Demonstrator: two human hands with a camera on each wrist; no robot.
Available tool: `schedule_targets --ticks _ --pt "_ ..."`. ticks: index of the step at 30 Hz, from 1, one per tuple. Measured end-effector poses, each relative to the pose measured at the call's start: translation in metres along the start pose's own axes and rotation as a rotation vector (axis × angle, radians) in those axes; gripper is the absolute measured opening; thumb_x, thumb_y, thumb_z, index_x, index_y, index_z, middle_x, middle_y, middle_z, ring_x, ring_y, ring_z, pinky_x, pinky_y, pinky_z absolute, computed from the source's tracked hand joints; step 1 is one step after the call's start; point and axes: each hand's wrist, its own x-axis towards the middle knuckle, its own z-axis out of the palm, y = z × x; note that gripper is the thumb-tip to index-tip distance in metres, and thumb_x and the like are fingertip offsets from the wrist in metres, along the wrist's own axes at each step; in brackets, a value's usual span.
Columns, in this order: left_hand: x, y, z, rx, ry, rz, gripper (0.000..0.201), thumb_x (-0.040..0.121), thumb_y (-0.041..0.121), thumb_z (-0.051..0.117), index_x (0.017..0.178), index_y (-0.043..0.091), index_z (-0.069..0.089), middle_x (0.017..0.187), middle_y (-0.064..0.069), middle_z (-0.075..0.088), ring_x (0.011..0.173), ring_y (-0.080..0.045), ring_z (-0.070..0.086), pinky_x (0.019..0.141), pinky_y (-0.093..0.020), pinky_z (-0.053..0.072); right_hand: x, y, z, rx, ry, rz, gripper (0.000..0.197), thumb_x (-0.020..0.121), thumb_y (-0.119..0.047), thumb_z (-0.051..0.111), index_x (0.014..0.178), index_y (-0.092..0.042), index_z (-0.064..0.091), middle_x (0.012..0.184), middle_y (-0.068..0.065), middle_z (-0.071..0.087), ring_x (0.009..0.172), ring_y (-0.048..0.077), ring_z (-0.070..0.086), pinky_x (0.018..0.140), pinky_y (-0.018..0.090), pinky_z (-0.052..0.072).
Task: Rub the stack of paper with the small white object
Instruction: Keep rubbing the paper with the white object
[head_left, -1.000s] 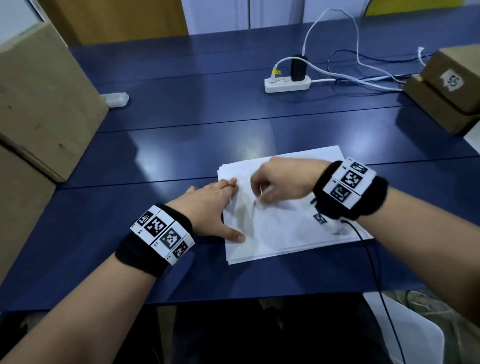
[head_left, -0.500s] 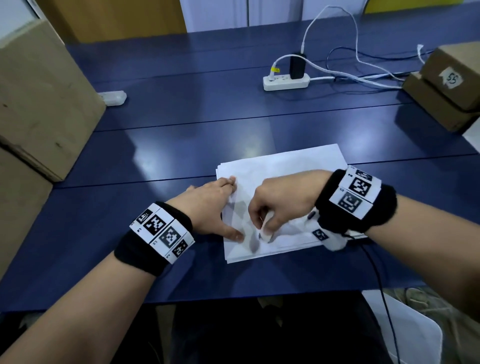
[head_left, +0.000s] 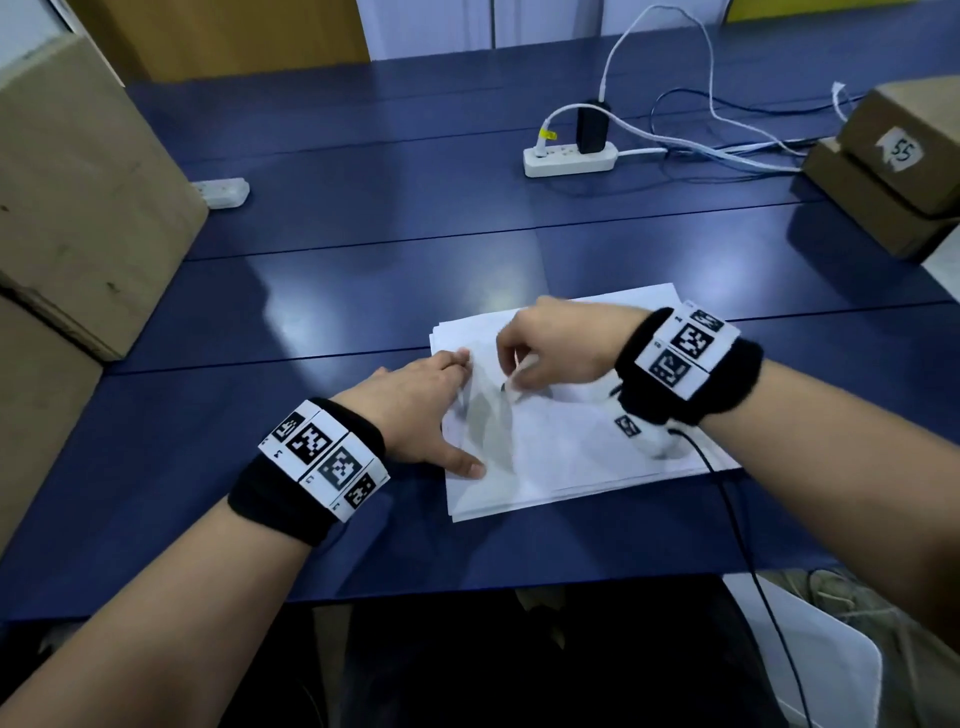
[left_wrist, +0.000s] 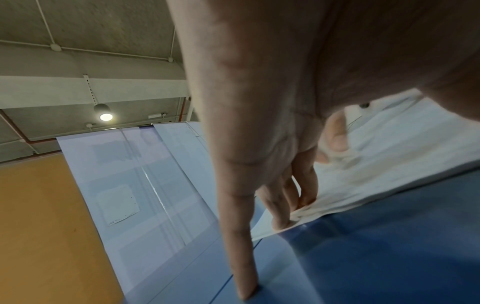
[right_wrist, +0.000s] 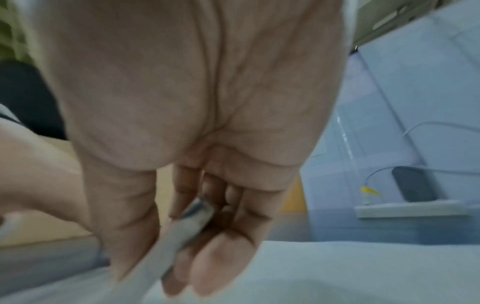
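Right hand pinches the small white object, tip down on the stack of paper mid-table, left half of the sheet. Left hand lies flat, fingers straight, pinning the stack's left edge. Keep that pin firm, rub short and light, else the top sheets skew

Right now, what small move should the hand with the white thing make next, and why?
Probably draw the small white object back toward the near edge of the paper stack; the right hand holds it at the far part, while the left hand presses the stack flat.
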Motion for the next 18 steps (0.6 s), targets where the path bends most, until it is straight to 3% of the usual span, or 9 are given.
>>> schedule_targets --ticks 3,7,10,13,17,18 --pt "-0.001 0.000 0.000 0.003 0.004 -0.004 0.128 0.062 0.078 0.070 0.157 0.015 0.013 0.163 0.011 0.005 0.147 -0.013 0.020 0.113 -0.054 0.030 -0.004 0.003 0.001 0.016 0.024 -0.017 0.017 0.083 -0.036 0.073 0.093 -0.022 0.069 0.075 -0.011 0.062 0.077 0.014 0.056 0.066 0.027 0.044" --pt "-0.001 0.002 0.000 0.009 -0.004 -0.005 0.126 0.062 0.078 0.070 0.157 0.016 0.013 0.163 0.010 0.006 0.147 -0.012 0.019 0.113 -0.051 0.030 -0.022 -0.016 0.010 0.009 -0.255 -0.147 0.019 0.082 -0.033 0.076 0.096 -0.022 0.071 0.081 -0.007 0.067 0.075 0.012 0.060 0.069 0.025 0.048" --pt "-0.001 0.002 -0.001 0.013 0.000 0.002 0.128 0.062 0.078 0.070 0.157 0.015 0.013 0.163 0.009 0.007 0.147 -0.013 0.020 0.112 -0.051 0.032 -0.007 -0.006 0.003 0.012 -0.102 -0.061 0.016 0.081 -0.035 0.075 0.091 -0.023 0.071 0.076 -0.011 0.066 0.079 0.016 0.063 0.072 0.031 0.052" --pt "-0.002 0.002 -0.002 0.020 -0.004 -0.003 0.129 0.062 0.078 0.069 0.157 0.014 0.009 0.163 0.009 0.006 0.147 -0.014 0.019 0.113 -0.052 0.031 0.000 0.002 0.000 -0.004 0.024 -0.001 0.015 0.083 -0.035 0.073 0.090 -0.021 0.070 0.069 -0.015 0.060 0.077 0.016 0.058 0.067 0.029 0.046" --pt "-0.002 0.002 -0.001 0.018 -0.001 -0.005 0.127 0.062 0.078 0.070 0.157 0.015 0.013 0.164 0.010 0.004 0.148 -0.013 0.018 0.113 -0.050 0.032 -0.018 -0.017 0.012 0.029 -0.297 -0.149 0.016 0.080 -0.033 0.077 0.091 -0.024 0.072 0.077 -0.010 0.070 0.076 0.014 0.066 0.070 0.027 0.053" --pt "-0.002 0.002 -0.001 0.018 -0.001 -0.005 0.127 0.061 0.079 0.070 0.156 0.016 0.014 0.164 0.010 0.004 0.148 -0.013 0.018 0.112 -0.050 0.032 -0.020 -0.018 0.014 0.038 -0.322 -0.159 0.016 0.080 -0.032 0.078 0.092 -0.024 0.072 0.079 -0.011 0.070 0.077 0.013 0.066 0.071 0.026 0.053"
